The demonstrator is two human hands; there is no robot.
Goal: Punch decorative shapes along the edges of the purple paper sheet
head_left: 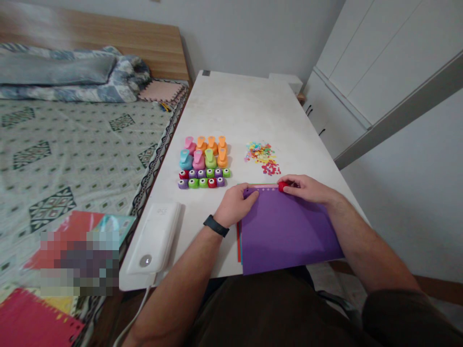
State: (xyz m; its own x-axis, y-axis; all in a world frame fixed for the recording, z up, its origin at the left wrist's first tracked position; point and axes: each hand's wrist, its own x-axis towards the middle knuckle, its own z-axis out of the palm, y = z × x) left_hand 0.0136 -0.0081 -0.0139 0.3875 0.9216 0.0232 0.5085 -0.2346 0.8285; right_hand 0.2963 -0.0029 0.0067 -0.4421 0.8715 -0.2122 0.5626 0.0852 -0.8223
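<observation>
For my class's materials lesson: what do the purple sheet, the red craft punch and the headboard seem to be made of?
Purple sheet: matte paper or thin card, judging by its flat, dull face and punched edge.
Red craft punch: probably plastic, from its bright, even colour; the right hand partly hides its finish.
Headboard: smooth wood or wood-effect laminate, from its streaky brown grain.

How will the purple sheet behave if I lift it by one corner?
The purple sheet will probably bend or droop, since it looks thin and broad. It is likely light, being paper-like. The row of small holes near its far edge may make that strip easier to tear.
</observation>
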